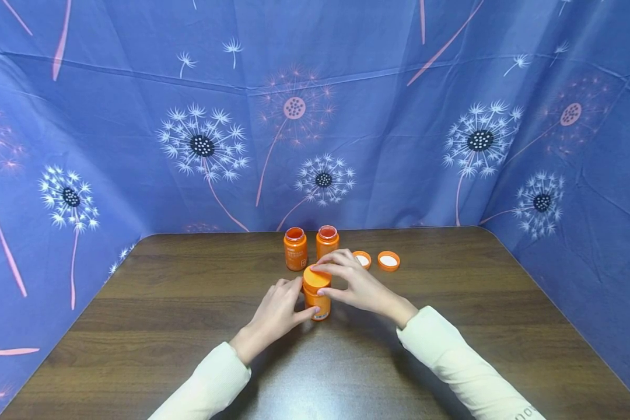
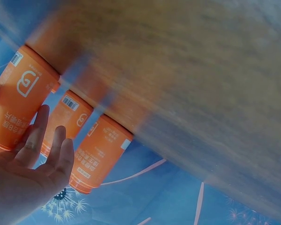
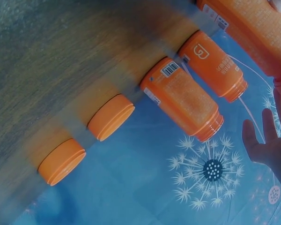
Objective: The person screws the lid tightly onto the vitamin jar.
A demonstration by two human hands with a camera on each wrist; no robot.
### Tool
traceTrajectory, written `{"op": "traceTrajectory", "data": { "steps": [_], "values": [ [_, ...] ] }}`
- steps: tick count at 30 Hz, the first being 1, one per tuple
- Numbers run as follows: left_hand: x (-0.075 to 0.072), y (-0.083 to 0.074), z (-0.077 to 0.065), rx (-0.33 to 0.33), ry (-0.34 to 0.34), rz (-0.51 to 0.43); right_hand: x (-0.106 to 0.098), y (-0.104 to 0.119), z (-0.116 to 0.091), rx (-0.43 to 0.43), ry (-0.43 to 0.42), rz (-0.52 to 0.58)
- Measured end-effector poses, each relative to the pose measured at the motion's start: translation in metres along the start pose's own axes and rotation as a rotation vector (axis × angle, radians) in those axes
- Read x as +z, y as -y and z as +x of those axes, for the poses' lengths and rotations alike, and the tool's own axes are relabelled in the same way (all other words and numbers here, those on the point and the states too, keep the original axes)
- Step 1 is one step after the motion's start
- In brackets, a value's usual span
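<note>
An orange bottle [image 1: 317, 301] stands upright on the table, its orange cap [image 1: 316, 279] seated on the mouth. My left hand [image 1: 277, 311] grips the bottle's body from the left, thumb across the front near the base. From the right, my right hand [image 1: 358, 284] holds the cap, with the thumb at its near rim and fingers over the far side. In the left wrist view the gripped bottle [image 2: 22, 96] shows a white logo and barcode. The right wrist view cuts that bottle [image 3: 255, 33] off at the upper right edge.
Behind the hands stand two uncapped orange bottles, one at left [image 1: 296, 254] and one at right [image 1: 326, 238]. Two orange caps lie white inside up to the right: a nearer cap [image 1: 367, 259], partly behind the right fingers, and another cap [image 1: 388, 261]. A blue dandelion-print cloth [image 1: 388, 146] surrounds the wooden table [image 1: 189, 280].
</note>
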State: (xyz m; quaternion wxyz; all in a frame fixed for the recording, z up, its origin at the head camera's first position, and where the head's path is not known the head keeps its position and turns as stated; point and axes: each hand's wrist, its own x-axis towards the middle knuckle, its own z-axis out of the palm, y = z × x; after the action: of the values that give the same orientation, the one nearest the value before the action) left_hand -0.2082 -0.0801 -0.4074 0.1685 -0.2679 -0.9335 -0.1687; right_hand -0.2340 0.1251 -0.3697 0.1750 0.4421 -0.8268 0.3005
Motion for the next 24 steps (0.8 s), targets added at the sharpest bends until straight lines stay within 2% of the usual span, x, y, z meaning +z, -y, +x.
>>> {"op": "traceTrajectory", "data": {
  "steps": [11,19,24],
  "values": [
    [-0.0006,-0.0009,-0.0001,0.002,-0.006,-0.002,0.0003,0.0013,0.0,0.016,0.004,-0.008],
    [0.0028,0.0015,-0.0004,0.048,-0.071,0.013,0.0032,0.0012,-0.0003,0.043,-0.031,-0.023],
    [0.0005,-0.0009,0.0004,0.015,-0.03,-0.004,0.0071,0.0009,-0.0002,0.054,-0.069,-0.04]
  ]
}}
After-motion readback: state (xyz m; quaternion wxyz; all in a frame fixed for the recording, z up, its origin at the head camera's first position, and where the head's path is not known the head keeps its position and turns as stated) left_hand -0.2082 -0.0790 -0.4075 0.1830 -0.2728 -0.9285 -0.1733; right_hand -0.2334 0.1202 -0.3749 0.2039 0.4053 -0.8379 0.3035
